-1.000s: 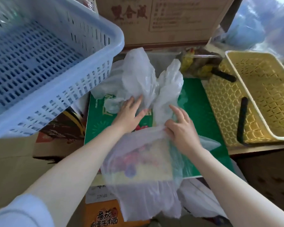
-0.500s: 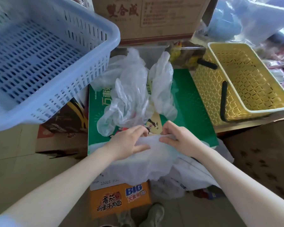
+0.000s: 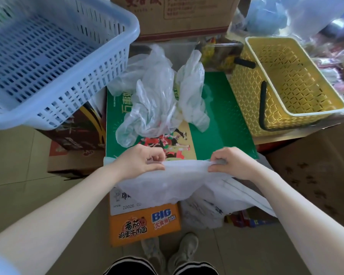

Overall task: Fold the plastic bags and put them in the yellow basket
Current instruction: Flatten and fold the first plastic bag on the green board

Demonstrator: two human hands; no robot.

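Fingers of the left hand [image 3: 141, 161] and right hand [image 3: 231, 162] pinch the top edge of a white plastic bag [image 3: 179, 181] — stretched left to right at the green box's [image 3: 222, 108] near edge. The yellow basket [image 3: 298, 118] lies far right — nearer the right hand.

White plastic bag [image 3: 179, 181] stretched flat, draped over my box's near edge; crumpled clear bags [image 3: 157, 102] heaped behind it; yellow basket [image 3: 286, 84] right, tilted, nothing inside.
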